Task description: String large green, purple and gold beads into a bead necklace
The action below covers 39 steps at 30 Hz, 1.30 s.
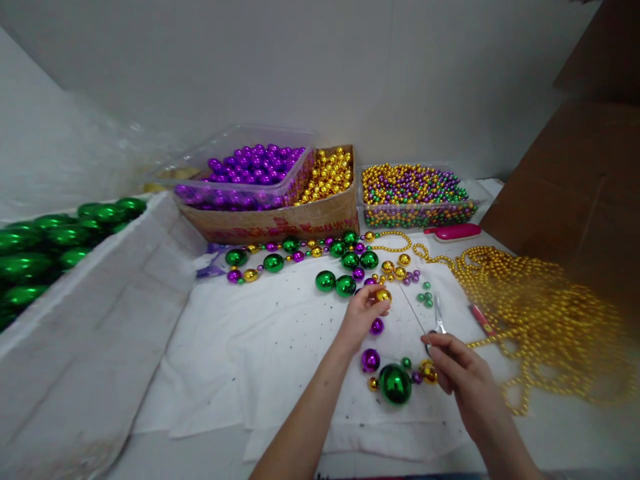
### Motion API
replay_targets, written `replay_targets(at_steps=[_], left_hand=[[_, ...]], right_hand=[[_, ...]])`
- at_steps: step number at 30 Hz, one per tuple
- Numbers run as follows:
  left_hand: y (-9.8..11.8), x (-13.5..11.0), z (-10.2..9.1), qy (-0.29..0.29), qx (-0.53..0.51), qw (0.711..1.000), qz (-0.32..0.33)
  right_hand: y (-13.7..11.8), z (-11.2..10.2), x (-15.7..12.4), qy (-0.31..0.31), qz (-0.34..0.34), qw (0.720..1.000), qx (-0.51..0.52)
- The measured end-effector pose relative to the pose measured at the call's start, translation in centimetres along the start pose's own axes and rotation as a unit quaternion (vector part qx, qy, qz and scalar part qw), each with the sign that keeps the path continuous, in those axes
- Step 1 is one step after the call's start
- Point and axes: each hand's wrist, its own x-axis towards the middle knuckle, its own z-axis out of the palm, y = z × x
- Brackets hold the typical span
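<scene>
A white cloth [240,333] covers much of the surface [565,437]. Along its left edge, a white box [100,320] of green balls runs out of view; a brown carton [565,180] at the far right corner is also cut off. A cardboard box [260,225] stands toward the far edge, a clear tub [420,206] of small mixed beads beside it. Gold chains [530,300] heap along the right edge, blurring at their outer side.

Both hands work over the cloth, right of its middle. The left hand [364,315] pinches a gold bead between thumb and fingers, its far fingers partly hidden. The right hand [460,367] is closed narrow on a wire.

A big green ball [395,384] sits toward the near edge, between the forearms. Scissors [439,312] lie with blades toward the far edge, their handles partly behind the right hand.

The gold bead [383,297] is round, its hole hard to make out. The wire [414,311] slants from the right fingertips toward the far edge and leftward; its far tip fades among small beads, and its near end is hidden.
</scene>
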Motion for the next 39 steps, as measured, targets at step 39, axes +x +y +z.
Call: replay_targets(at_steps=[39], left_hand=[[-0.1, -2.4, -1.8, -0.072, -0.379, 0.916, -0.113]], right_hand=[[2.3, -0.6, -2.0, -0.09, -0.054, 0.972, -0.21]])
